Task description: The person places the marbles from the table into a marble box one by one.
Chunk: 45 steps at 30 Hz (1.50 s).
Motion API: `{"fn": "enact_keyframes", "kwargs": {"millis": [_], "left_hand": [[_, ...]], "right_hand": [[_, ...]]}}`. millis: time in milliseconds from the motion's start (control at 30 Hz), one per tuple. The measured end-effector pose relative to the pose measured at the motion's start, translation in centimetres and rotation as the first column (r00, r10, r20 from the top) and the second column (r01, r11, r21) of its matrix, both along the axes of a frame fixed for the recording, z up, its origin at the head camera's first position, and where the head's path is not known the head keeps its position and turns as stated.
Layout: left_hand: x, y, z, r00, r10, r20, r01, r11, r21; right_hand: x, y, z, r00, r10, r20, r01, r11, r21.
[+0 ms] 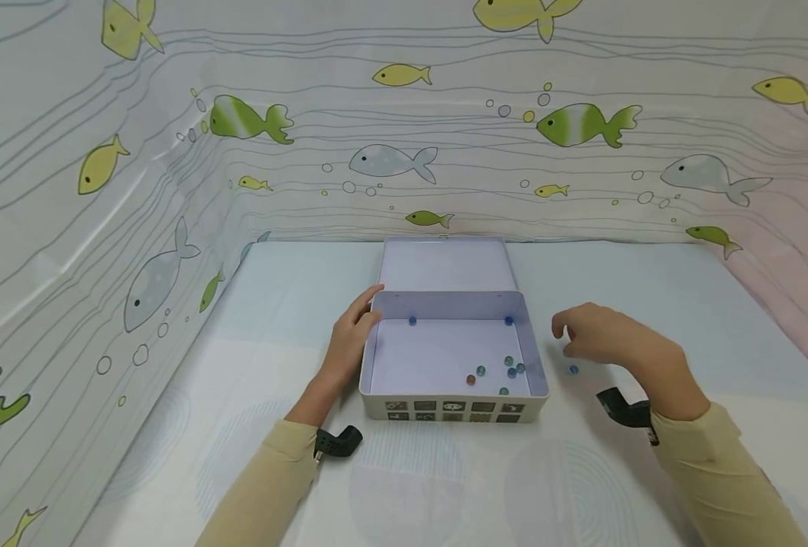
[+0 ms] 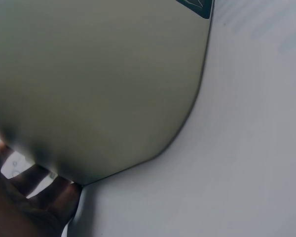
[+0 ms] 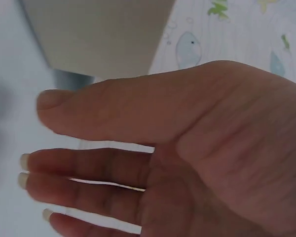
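A shallow box (image 1: 380,408) stands with its lid (image 1: 445,264) folded back behind it. My left hand (image 1: 344,348) holds the box at its back left corner, thumb over the rim. In the left wrist view its fingers (image 2: 59,197) bend round the box's plain end wall (image 2: 108,89). To the right of the box, my right hand (image 1: 612,339) hovers with nothing in its loosely bent fingers (image 3: 89,163). A blue glass marble (image 1: 573,370) lies on the table just below those fingertips. Inside the box are several marbles, among them an orange-brown one (image 1: 471,379).
Two blue marbles sit along the box's back wall, one at left (image 1: 413,320) and one at right (image 1: 509,320). Several greenish and blue ones gather near the front right. A fish-patterned sheet (image 1: 336,106) rises behind and beside the pale table (image 1: 295,289).
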<state>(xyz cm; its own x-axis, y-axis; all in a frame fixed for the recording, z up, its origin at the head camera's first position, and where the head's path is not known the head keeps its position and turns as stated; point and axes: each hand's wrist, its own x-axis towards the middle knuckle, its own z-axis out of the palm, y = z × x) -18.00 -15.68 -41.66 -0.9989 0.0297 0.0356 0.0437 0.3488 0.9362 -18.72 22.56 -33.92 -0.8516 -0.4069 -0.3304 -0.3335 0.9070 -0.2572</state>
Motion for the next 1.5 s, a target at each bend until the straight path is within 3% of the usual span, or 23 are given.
{"fn": "enact_keyframes", "kwargs": {"millis": [100, 133, 333, 633, 867, 967, 1200, 1500], "left_hand": [[1.1, 0.4, 1.6, 1.0, -0.004, -0.006, 0.004, 1.0, -0.011], [1.0, 0.4, 1.5, 1.0, -0.004, -0.006, 0.004, 1.0, -0.012], [-0.4, -0.3, -1.3, 1.0, 0.003, -0.026, -0.003, 1.0, 0.004], [-0.3, -0.3, -1.3, 0.998, 0.021, -0.064, -0.021, 1.0, -0.005], [-0.3, -0.4, -1.4, 0.999, -0.007, -0.038, 0.008, 1.0, 0.019], [-0.2, -0.3, -0.9, 1.0, -0.021, -0.022, 0.021, 0.999, 0.026], [1.5, 0.3, 2.0, 0.999, -0.032, -0.021, 0.032, 0.999, 0.013], [1.7, 0.3, 2.2, 0.999, -0.032, -0.015, 0.033, 0.999, 0.019]], "right_hand": [[-0.2, 0.2, -0.5, 0.999, 0.008, 0.044, -0.009, 0.999, 0.031], [-0.2, 0.2, -0.7, 0.998, 0.012, 0.054, -0.014, 0.999, 0.04], [-0.4, 0.4, -1.7, 0.996, 0.015, 0.089, -0.022, 0.997, 0.072], [-0.4, 0.2, -2.6, 0.997, 0.067, 0.047, -0.068, 0.997, 0.033], [-0.6, 0.0, -2.9, 0.997, 0.059, 0.053, -0.061, 0.998, 0.034], [-0.6, 0.0, -2.8, 0.997, 0.066, 0.051, -0.067, 0.998, 0.019], [-0.7, 0.1, -2.1, 0.996, 0.083, 0.011, -0.083, 0.997, 0.001], [-0.6, -0.1, -1.0, 0.996, 0.083, -0.025, -0.084, 0.996, -0.035]]}}
